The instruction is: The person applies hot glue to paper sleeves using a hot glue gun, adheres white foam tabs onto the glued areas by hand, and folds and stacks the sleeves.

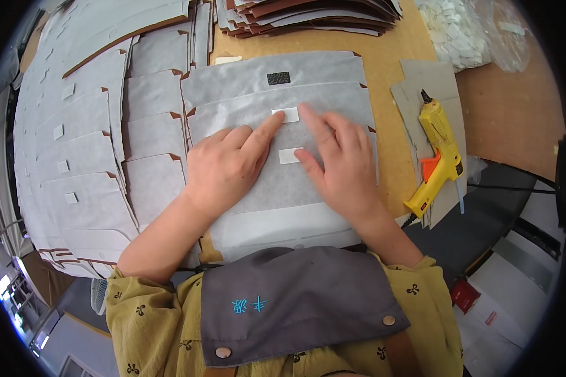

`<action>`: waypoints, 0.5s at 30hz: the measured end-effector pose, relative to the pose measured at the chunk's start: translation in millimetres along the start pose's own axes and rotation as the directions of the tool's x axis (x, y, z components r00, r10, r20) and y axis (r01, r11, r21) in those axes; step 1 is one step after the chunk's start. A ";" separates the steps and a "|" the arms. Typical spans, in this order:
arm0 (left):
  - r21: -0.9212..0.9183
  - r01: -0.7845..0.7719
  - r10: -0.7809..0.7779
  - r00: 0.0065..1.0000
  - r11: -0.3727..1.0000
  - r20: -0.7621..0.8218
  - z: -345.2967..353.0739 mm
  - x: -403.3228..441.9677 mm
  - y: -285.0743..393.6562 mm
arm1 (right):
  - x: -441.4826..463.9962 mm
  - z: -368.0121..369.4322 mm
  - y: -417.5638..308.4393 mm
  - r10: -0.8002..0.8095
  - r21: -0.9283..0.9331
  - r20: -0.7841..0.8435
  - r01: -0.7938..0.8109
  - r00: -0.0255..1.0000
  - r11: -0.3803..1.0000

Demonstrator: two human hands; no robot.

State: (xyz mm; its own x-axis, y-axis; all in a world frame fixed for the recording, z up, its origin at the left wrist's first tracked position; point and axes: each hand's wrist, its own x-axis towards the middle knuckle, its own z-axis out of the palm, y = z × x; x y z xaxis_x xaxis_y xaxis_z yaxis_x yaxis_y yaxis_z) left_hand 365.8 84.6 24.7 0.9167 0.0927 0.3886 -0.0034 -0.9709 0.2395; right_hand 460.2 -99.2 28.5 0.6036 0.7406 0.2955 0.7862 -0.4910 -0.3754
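Observation:
Grey fabric-like panels point(245, 182) with brown-edged corner tabs lie overlapped in front of me. My left hand point(229, 157) rests on them, its index fingertip pressed on the left end of a small white rectangular piece point(290, 114). Its other fingers are partly bent and grip nothing. Fingers apart, my right hand point(346, 160) has its index tip by the right end of that piece, slightly blurred. Its thumb tip is at the right end of a lower white rectangular piece point(287, 156). Farther up the panels is a black textured rectangle point(278, 78).
A yellow hot glue gun point(442, 138) lies on grey cardboard point(409, 81) at right. Behind it is a clear bag of white pieces point(453, 34). Brown-and-grey sheets point(308, 16) are stacked at the back. More overlapped panels point(85, 157), several with white pieces, spread at left.

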 end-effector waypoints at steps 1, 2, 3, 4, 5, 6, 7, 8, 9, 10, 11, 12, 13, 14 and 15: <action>0.019 -0.029 0.029 1.000 0.999 -0.006 0.0 -0.5 -1.1 | 0.1 -0.4 -0.4 0.001 0.000 0.003 -0.001 1.000 1.000; 0.038 -0.058 0.058 0.998 0.998 -0.012 0.3 -0.7 -1.7 | 0.3 -0.8 -0.7 -0.016 -0.035 0.032 0.017 0.999 0.999; 0.035 -0.056 0.057 0.998 0.998 -0.010 0.7 -0.7 -1.4 | 0.7 -1.1 -0.9 -0.031 -0.070 0.062 0.036 0.998 0.997; 0.044 -0.053 0.053 0.999 0.998 0.004 0.9 -0.7 -0.9 | 1.3 -1.0 -1.6 -0.030 -0.070 0.065 0.034 0.997 0.997; 0.052 -0.050 0.049 0.999 0.997 0.017 1.3 -0.6 -0.6 | 1.9 -0.6 -2.7 -0.014 -0.082 0.074 0.020 0.997 0.996; 0.048 -0.047 0.046 0.999 0.998 0.019 1.7 -0.6 -0.5 | 2.3 -0.2 -3.8 0.003 -0.094 0.084 0.005 0.996 0.996; 0.047 -0.045 0.044 0.999 0.998 0.023 1.7 -0.4 -0.3 | 2.9 -0.4 -4.6 0.003 -0.095 0.088 0.005 0.996 0.995; 0.048 -0.044 0.043 0.999 0.998 0.026 1.8 -0.3 -0.2 | 3.7 -0.7 -5.4 0.008 -0.100 0.091 0.002 0.996 0.995; 0.046 -0.043 0.042 0.999 0.998 0.025 2.1 -0.6 -0.4 | 4.1 -1.0 -5.9 0.011 -0.105 0.093 -0.002 0.996 0.994; 0.036 -0.041 0.040 0.999 0.998 0.025 2.2 -0.6 -0.9 | 3.6 -0.8 -4.9 0.010 -0.106 0.093 -0.001 0.996 0.994; 0.027 -0.040 0.039 0.999 0.999 0.025 2.1 -0.5 -1.5 | 2.9 -0.4 -2.9 0.001 -0.089 0.085 0.007 0.996 0.996; 0.029 -0.039 0.039 0.999 0.999 0.022 3.0 0.1 -1.8 | 3.5 0.0 -2.0 -0.011 -0.073 0.077 0.016 0.997 0.997; 0.001 -0.008 0.008 1.000 1.000 -0.021 4.9 0.5 -1.5 | 4.9 0.2 -2.1 -0.015 -0.072 0.076 0.020 0.997 0.997; -0.032 0.022 -0.024 0.998 0.999 -0.059 6.0 -0.1 -1.1 | 5.7 0.3 -2.5 0.008 -0.061 0.030 -0.007 1.000 0.998; -0.033 0.024 -0.026 0.998 0.999 -0.056 4.6 -0.6 -0.4 | 5.7 0.3 -2.7 0.035 -0.050 -0.014 -0.036 0.999 0.998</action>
State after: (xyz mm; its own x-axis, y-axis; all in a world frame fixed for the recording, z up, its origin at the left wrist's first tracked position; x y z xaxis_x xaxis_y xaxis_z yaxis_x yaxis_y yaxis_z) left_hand 367.0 83.9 20.3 0.8926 0.1299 0.4317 0.0054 -0.9606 0.2778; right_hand 461.6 -93.5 30.9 0.6326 0.7162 0.2948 0.7698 -0.5394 -0.3413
